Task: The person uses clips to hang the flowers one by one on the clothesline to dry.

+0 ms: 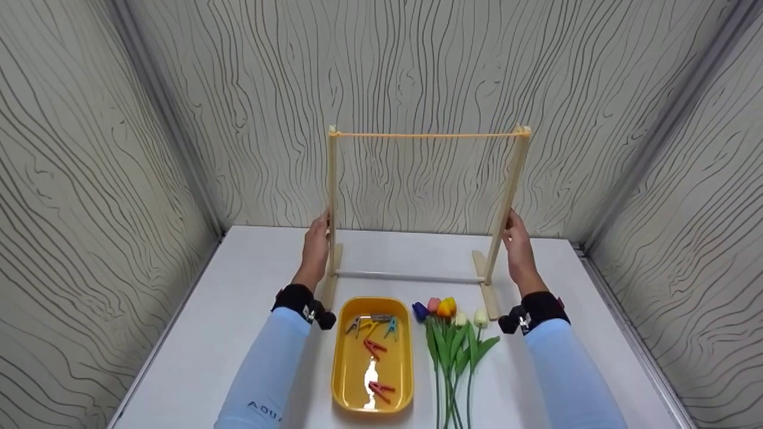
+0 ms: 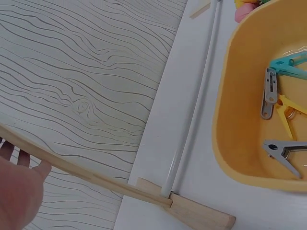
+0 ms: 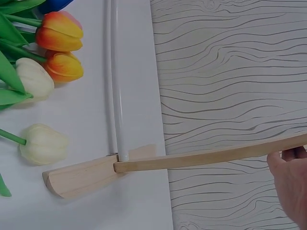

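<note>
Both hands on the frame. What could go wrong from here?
Pulling the wooden frame nearer could knock the yellow tray or crush the tulips; its feet end close to both.
If the left hand and right hand push unevenly, the frame might twist or tip.
Squeezing the posts together could slacken the orange string strung across their tops.

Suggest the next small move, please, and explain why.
Probably let go of the pale wooden frame with the orange cord: it stands upright, its feet seemingly flat on the white tabletop, while the left hand and right hand touch its posts.
</note>
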`<move>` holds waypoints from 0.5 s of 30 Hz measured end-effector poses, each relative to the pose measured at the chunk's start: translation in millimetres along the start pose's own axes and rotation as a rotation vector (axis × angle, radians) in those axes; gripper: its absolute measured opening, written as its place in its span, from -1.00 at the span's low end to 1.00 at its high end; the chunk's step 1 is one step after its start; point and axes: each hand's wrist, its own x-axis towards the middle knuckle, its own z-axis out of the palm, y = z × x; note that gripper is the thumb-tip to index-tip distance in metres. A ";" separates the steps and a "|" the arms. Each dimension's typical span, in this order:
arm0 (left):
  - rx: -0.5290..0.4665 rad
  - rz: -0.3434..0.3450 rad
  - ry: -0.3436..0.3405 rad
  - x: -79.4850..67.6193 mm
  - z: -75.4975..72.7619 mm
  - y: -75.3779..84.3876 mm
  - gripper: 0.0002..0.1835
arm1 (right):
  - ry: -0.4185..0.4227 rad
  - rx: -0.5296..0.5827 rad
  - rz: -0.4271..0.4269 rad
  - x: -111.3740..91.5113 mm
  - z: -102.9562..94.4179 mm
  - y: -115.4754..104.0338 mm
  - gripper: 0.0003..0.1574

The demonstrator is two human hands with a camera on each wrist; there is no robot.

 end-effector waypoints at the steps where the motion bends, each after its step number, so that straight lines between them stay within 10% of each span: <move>1: 0.001 0.003 -0.001 -1.5 -0.7 -0.7 -0.39 | 0.000 -0.002 0.000 -1.4 -0.3 0.8 -0.08; 15: -0.010 0.003 0.015 -20.7 -9.3 -2.3 -0.38 | -0.035 -0.047 0.019 -22.8 -1.0 -3.9 -0.05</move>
